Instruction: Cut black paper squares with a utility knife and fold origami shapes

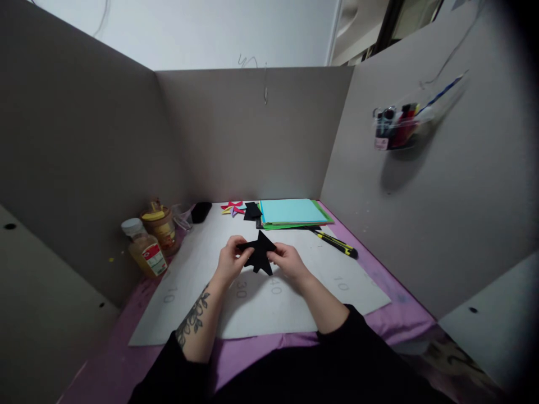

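Note:
Between my two hands is a black paper star (pixel 261 249), lifted over the white board (pixel 286 314) and facing me. My left hand (pixel 233 259) pinches its left side, thumb in front and fingers behind. On the opposite side my right hand (pixel 289 259) grips the star's right edge in the same way. Small extra tips show at the lower left, so whether it is one layer or more I cannot tell. A yellow and black utility knife (pixel 337 244) lies to the right of my right hand.
At the back lie a stack of coloured paper (pixel 292 211), black paper pieces (pixel 252 211), coloured paper stars (pixel 233 209) and a black phone (pixel 201 212). A glue bottle (pixel 147 251) and a tub (pixel 162 229) stand left. Grey panels surround the table; a tool holder (pixel 398 132) hangs right.

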{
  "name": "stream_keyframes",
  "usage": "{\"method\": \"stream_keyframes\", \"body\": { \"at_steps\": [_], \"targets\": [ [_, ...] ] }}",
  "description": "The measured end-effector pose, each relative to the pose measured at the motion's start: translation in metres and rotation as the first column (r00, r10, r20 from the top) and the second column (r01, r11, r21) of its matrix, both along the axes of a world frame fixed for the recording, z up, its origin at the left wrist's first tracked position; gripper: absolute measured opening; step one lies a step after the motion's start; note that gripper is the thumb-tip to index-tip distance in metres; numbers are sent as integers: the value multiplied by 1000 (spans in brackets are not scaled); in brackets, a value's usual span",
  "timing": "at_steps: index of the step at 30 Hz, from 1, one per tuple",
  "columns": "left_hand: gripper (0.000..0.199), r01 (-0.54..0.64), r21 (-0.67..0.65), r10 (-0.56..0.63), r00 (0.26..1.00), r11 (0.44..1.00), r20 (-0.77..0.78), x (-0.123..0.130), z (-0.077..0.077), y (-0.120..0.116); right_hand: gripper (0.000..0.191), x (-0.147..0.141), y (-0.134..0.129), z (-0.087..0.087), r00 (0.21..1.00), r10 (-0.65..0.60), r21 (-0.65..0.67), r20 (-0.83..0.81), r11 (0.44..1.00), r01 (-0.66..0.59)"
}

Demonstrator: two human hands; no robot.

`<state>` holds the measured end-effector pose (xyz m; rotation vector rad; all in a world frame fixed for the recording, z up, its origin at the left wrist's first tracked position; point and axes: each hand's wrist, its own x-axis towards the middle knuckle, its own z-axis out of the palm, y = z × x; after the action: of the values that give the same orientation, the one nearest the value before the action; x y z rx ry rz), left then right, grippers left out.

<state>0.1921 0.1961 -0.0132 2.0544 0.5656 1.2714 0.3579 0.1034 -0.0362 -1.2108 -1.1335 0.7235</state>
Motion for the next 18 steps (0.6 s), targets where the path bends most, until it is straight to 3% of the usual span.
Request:
{"method": "stream_keyframes", "body": {
  "at_steps": [4,9,18],
  "targets": [
    [4,78,104,-75,997,992,-29,-2,1,1,21,0,1,0,1000,5,10,-10,1000,-5],
    [12,96,201,-96,995,975,-9,-6,4,4,33,-2,-1,5,998,30,28,-57,999,-29],
    [10,92,274,-72,994,957,-80,-7,2,4,36,-6,-5,9,997,-74,49,30,996,73]
  ]
}}
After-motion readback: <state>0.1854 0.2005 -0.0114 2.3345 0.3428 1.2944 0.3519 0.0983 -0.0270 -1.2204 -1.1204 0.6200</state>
